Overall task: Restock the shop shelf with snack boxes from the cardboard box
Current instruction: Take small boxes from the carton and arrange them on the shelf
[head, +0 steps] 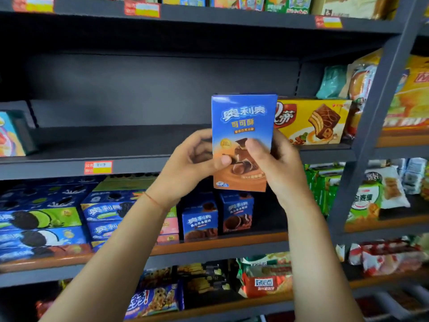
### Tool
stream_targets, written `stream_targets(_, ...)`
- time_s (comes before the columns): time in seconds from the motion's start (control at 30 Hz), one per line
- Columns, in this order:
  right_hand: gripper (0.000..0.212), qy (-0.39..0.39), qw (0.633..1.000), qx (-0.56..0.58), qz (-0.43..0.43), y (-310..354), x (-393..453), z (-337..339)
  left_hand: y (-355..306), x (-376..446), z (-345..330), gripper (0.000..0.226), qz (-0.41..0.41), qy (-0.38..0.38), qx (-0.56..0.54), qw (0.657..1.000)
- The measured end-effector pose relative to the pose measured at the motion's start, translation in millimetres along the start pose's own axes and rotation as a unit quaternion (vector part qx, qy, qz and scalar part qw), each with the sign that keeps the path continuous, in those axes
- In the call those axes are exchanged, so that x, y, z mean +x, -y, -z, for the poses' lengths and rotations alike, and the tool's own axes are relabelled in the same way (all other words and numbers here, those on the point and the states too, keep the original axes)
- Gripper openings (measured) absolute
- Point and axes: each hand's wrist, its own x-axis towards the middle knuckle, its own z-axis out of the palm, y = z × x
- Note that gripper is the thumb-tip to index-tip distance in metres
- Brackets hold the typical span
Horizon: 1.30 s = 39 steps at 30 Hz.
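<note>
Snack box upright, held before the bare shelf; yellow cake box at 3 o'clock. Left hand and right hand pinch its lower half. Likely light, stiff card; crushable, so grip edges.

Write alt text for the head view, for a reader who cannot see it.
Both hands, left hand and right hand, hold a blue and brown snack box upright before a mostly bare dark metal shelf. A yellow cake box sits at its right end.
</note>
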Motion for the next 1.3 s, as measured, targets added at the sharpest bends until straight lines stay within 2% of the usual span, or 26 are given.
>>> stream_targets(0.07, 0.033, 0.077, 0.996, -0.025, -0.038, -7, -13, 28, 23, -8, -11, 0.045, 0.04, 0.029, 0.031, 0.998)
stream_targets(0.13, 0.037, 0.129, 0.985, -0.063, -0.098, -28, -21, 56, 48, -11, -20, 0.042, 0.082, 0.082, 0.154, 0.981)
stream_targets(0.17, 0.037, 0.141, 0.977, -0.093, -0.127, -42, -24, 69, 60, -10, -22, 0.039, 0.101, 0.112, 0.236, 0.96)
stream_targets(0.23, 0.035, 0.13, 0.967, -0.147, -0.165, -74, -28, 91, 81, -5, -26, 0.032, 0.118, 0.121, 0.422, 0.891)
stream_targets(0.3, 0.034, 0.082, 0.966, -0.164, -0.184, -103, -30, 107, 99, 4, -30, 0.028, 0.09, 0.078, 0.548, 0.828)
stream_targets(0.37, 0.036, 0.018, 0.969, -0.16, -0.188, -127, -30, 116, 118, 17, -34, 0.036, 0.069, 0.078, 0.598, 0.795)
stream_targets(0.43, 0.039, -0.02, 0.969, -0.154, -0.192, -151, -28, 122, 135, 31, -38, 0.055, 0.092, 0.12, 0.652, 0.743)
stream_targets(0.5, 0.042, -0.017, 0.968, -0.153, -0.201, -173, -24, 126, 149, 43, -40, 0.073, 0.129, 0.154, 0.682, 0.703)
stream_targets(0.53, 0.044, -0.005, 0.965, -0.15, -0.214, -183, -22, 127, 155, 48, -40, 0.079, 0.146, 0.167, 0.682, 0.697)
stream_targets(0.67, 0.045, 0.073, 0.938, -0.187, -0.282, -209, -17, 132, 172, 56, -36, 0.09, 0.197, 0.195, 0.654, 0.704)
stream_targets(0.73, 0.054, 0.087, 0.934, -0.182, -0.295, -219, -19, 135, 176, 55, -32, 0.09, 0.197, 0.189, 0.632, 0.726)
stream_targets(0.83, 0.05, 0.089, 0.935, -0.196, -0.282, -210, -18, 131, 173, 55, -26, 0.092, 0.197, 0.191, 0.601, 0.751)
stream_targets(1.1, 0.062, 0.101, 0.929, -0.199, -0.296, -194, -24, 119, 166, 51, -29, 0.09, 0.175, 0.204, 0.619, 0.738)
stream_targets(1.2, 0.079, 0.055, 0.933, -0.246, -0.255, -172, -29, 111, 158, 47, -31, 0.093, 0.157, 0.199, 0.608, 0.753)
stream_targets(1.27, 0.076, -0.054, 0.941, -0.291, -0.163, -148, -37, 91, 148, 39, -33, 0.081, 0.109, 0.15, 0.561, 0.807)
stream_targets(1.3, 0.063, -0.103, 0.947, -0.291, -0.092, -137, -41, 75, 142, 31, -33, 0.067, 0.069, 0.104, 0.524, 0.842)
